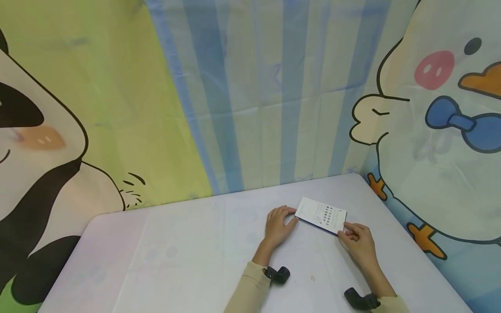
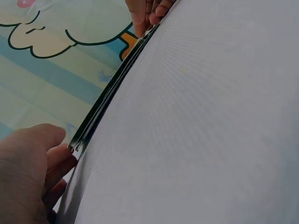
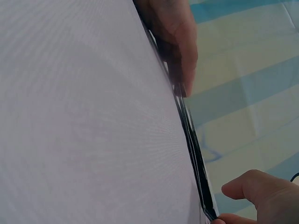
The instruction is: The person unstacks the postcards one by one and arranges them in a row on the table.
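From the head view, a white card (image 1: 322, 215) with rows of small dark print lies flat on the pale table (image 1: 188, 256), toward its far right part, near the striped backdrop (image 1: 250, 95). The left hand (image 1: 278, 226) rests on the table at the card's left corner, fingers curled, fingertips and thumb touching that corner. The right hand (image 1: 358, 243) sits at the card's near right corner, fingers bent, thumb and forefinger pinching the edge. Both sleeves are beige, and each wrist carries 1 black camera mount (image 1: 277, 274). Cartoon figures fill the backdrop on both sides — a black-and-white one at left, a duck with a blue bow at right.

From the left wrist view, the card (image 2: 110, 95) shows edge-on as a thin dark line running across the table (image 2: 201, 130). The left hand (image 2: 32, 172) fills the lower left corner, its curled fingers (image 2: 58, 161) meeting the card's near end. At the top, the right hand's fingertips (image 2: 147, 11) hold the far end.

From the right wrist view, the card (image 3: 191, 140) again appears edge-on, a dark strip along the rim of the table (image 3: 84, 116). The right hand (image 3: 264, 198) shows at lower right — thumb curled over the card's near end, touching it. The left hand (image 3: 175, 42) is at the top, dim and partly blurred, its fingers bent down onto the far end.
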Demonstrator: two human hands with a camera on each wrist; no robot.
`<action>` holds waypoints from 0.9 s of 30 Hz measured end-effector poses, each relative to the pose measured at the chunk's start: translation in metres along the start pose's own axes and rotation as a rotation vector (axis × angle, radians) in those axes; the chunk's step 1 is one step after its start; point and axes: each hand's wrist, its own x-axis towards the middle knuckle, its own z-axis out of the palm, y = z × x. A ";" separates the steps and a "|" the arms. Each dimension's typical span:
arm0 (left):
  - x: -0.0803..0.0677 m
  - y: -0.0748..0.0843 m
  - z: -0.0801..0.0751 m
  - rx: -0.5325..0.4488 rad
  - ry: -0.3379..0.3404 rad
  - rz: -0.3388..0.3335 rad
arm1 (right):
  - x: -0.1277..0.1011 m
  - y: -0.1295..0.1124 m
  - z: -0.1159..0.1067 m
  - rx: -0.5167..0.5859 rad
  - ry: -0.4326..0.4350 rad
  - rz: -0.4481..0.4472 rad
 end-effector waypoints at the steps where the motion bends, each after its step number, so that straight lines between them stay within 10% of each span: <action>1: 0.000 0.000 -0.001 -0.009 0.000 -0.005 | 0.000 -0.001 0.000 0.001 0.004 0.003; 27: -0.002 0.001 -0.002 -0.187 0.052 -0.112 | -0.002 -0.004 0.001 0.189 0.062 0.033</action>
